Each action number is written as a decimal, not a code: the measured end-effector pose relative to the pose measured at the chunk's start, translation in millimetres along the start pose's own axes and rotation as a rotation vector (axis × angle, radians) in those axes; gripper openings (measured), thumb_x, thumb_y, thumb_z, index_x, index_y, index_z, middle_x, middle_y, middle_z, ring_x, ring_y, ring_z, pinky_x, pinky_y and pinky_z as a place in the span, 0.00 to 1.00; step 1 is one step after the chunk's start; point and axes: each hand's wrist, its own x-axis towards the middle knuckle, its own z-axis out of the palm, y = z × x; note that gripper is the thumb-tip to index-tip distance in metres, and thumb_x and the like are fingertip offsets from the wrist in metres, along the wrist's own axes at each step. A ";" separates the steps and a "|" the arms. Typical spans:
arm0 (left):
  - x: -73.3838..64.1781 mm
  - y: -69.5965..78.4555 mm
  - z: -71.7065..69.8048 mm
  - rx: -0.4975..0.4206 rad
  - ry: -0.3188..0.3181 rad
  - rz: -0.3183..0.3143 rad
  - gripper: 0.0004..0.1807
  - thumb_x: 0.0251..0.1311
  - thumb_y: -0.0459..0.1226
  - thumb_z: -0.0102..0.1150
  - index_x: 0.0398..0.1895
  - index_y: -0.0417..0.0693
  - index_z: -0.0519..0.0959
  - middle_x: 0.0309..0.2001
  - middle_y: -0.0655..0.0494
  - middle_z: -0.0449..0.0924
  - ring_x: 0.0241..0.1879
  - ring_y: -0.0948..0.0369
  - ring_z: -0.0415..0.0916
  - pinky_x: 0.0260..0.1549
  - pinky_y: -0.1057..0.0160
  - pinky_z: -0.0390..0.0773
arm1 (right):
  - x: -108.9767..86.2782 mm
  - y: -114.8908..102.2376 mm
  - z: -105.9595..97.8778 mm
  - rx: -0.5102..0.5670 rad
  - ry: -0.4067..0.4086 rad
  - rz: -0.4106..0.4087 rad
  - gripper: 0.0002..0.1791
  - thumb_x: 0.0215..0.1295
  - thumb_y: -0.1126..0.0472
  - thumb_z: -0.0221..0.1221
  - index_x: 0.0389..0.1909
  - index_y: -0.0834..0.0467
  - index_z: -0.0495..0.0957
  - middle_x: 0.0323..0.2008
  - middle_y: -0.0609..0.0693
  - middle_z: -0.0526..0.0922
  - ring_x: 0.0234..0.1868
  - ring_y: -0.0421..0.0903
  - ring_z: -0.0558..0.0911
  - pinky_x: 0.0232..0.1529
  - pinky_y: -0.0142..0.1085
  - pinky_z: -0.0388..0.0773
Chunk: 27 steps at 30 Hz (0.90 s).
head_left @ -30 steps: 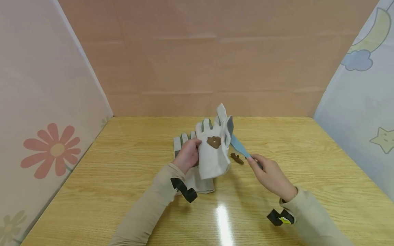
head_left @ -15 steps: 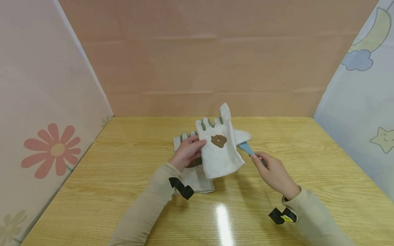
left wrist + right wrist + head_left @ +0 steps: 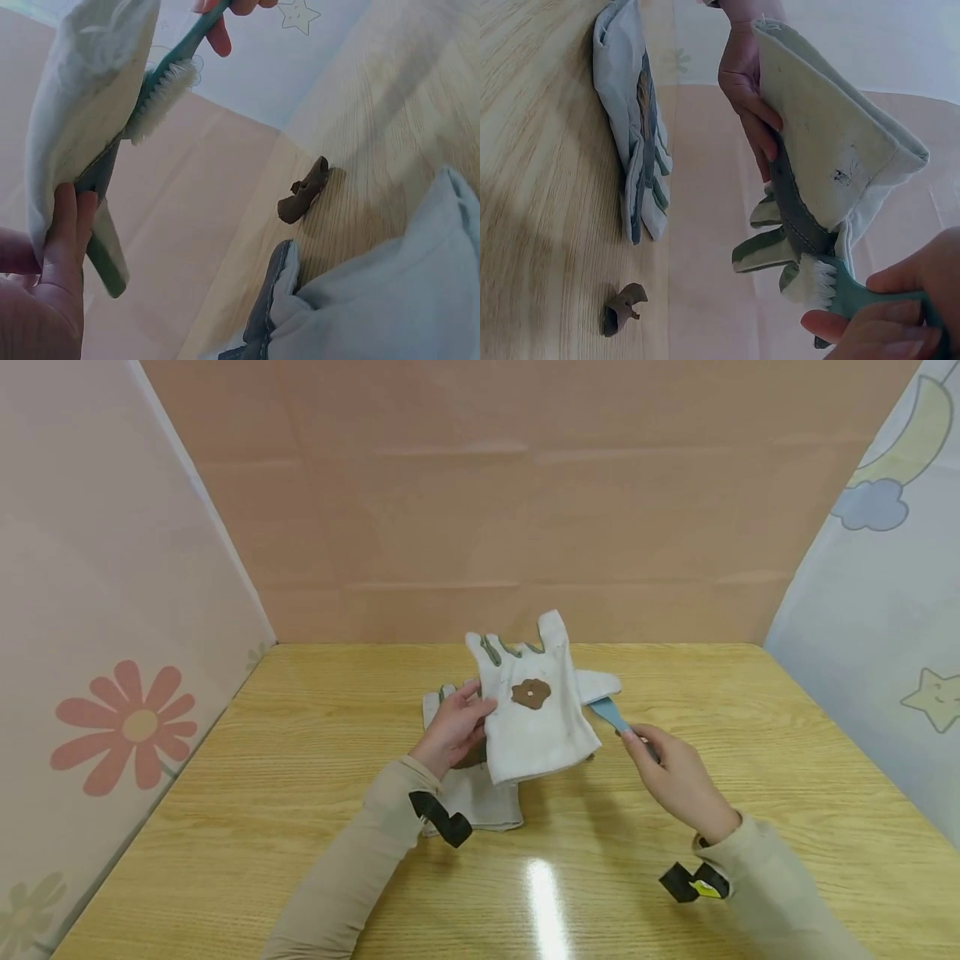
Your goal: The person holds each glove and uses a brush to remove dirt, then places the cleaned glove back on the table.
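Lying below the held glove (image 3: 536, 735) are another glove (image 3: 480, 806) and scrap (image 3: 304, 195).

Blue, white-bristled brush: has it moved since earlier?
Yes: in the head view, the brush shifted right, away from the white cloth glove on the wooden table.

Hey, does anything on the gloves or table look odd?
Yes: the raised glove has an irregular brown patch standing out against white and, in the right wrist view, a dark smudge. A curled brown scrap lies loose on the table.
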 end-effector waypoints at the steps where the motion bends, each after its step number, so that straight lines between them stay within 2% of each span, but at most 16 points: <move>1: -0.1 0.5 0.4 -0.021 -0.002 0.013 0.27 0.66 0.32 0.48 0.69 0.54 0.62 0.56 0.43 0.76 0.30 0.71 0.77 0.27 0.76 0.74 | 0.0 1.1 -1.0 -0.001 0.005 0.002 0.23 0.74 0.53 0.42 0.55 0.68 0.71 0.14 0.46 0.62 0.12 0.36 0.56 0.16 0.31 0.58; 7: -1.4 3.5 2.4 -0.112 0.015 0.082 0.26 0.66 0.29 0.47 0.67 0.50 0.64 0.60 0.39 0.72 0.33 0.70 0.78 0.29 0.75 0.77 | 0.3 6.6 -9.8 0.003 0.082 0.009 0.25 0.75 0.52 0.39 0.53 0.69 0.72 0.13 0.45 0.62 0.10 0.37 0.56 0.13 0.32 0.59; 13: -2.7 4.2 2.2 -0.139 0.024 0.098 0.25 0.66 0.29 0.47 0.66 0.47 0.65 0.59 0.38 0.72 0.31 0.70 0.78 0.28 0.75 0.77 | -0.6 2.3 -17.3 0.030 0.181 0.025 0.25 0.74 0.50 0.38 0.54 0.66 0.71 0.12 0.45 0.59 0.09 0.39 0.55 0.11 0.35 0.57; 23: -5.8 5.3 4.2 -0.152 0.007 0.097 0.25 0.66 0.29 0.47 0.67 0.46 0.64 0.59 0.37 0.71 0.30 0.71 0.78 0.28 0.74 0.77 | -2.2 -8.9 -17.5 0.066 0.305 -0.052 0.19 0.74 0.54 0.42 0.53 0.61 0.74 0.09 0.42 0.57 0.07 0.39 0.54 0.09 0.34 0.54; 27: -6.9 4.5 4.6 -0.149 -0.004 0.097 0.25 0.66 0.29 0.47 0.67 0.46 0.64 0.59 0.37 0.72 0.30 0.71 0.78 0.28 0.74 0.77 | -3.2 -13.5 -12.0 0.054 0.272 -0.149 0.14 0.72 0.58 0.46 0.48 0.62 0.76 0.10 0.43 0.58 0.08 0.38 0.54 0.09 0.32 0.55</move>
